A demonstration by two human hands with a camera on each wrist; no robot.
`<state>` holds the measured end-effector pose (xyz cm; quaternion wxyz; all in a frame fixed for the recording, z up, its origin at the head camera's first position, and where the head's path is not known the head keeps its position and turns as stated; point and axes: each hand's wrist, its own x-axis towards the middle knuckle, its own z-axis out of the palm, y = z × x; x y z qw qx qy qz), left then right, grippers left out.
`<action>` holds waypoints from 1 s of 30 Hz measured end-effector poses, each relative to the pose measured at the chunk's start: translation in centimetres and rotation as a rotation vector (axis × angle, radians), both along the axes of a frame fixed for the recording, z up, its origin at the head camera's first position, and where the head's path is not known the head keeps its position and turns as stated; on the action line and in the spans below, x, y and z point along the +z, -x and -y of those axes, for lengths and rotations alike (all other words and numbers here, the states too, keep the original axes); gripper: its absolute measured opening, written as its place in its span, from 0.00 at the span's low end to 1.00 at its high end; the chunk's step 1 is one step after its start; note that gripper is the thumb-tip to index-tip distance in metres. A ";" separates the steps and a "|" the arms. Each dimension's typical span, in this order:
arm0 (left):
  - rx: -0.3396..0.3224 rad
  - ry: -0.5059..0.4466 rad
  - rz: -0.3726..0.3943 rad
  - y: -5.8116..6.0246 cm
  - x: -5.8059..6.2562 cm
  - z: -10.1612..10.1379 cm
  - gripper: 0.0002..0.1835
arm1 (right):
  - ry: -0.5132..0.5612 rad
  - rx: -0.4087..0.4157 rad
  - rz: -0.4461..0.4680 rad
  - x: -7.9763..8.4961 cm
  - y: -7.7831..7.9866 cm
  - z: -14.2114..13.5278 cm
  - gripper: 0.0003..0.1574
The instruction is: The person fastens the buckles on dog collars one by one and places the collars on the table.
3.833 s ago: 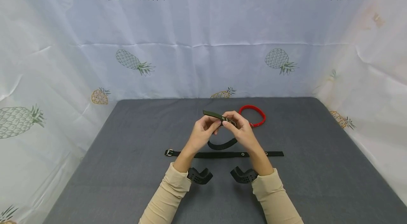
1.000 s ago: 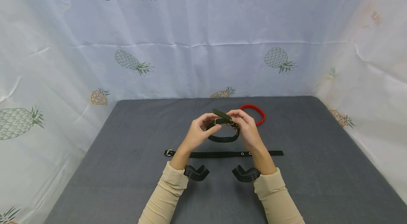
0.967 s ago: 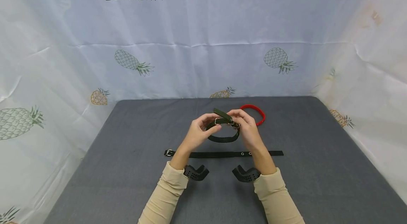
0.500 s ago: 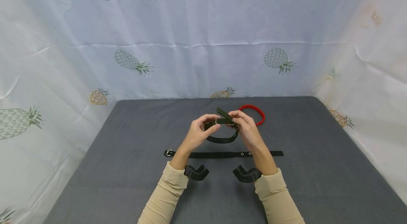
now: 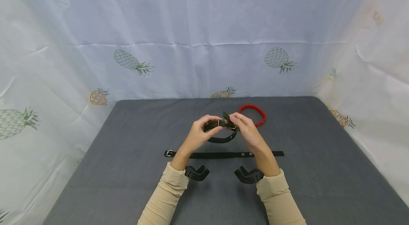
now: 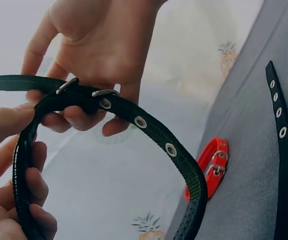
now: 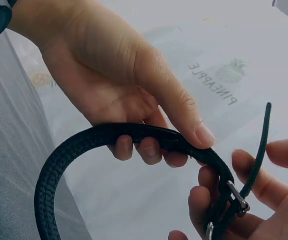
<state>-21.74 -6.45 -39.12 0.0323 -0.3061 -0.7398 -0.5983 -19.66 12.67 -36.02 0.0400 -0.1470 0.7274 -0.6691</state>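
Head view: left hand pinches the dark strap, right hand pinches it by the buckle, and I'd worry the loose tail slips out should either grip slacken.

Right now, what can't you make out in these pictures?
Head: part of the red collar, behind the right hand.
Left wrist: one end of the flat black strap, past the bottom edge.
Right wrist: the bottom of the held dark collar, past the bottom edge.
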 end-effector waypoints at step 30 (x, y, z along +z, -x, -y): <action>-0.047 0.023 -0.103 0.1 0.8 1.4 0.15 | 0.054 0.022 -0.117 -0.5 0.0 0.2 0.17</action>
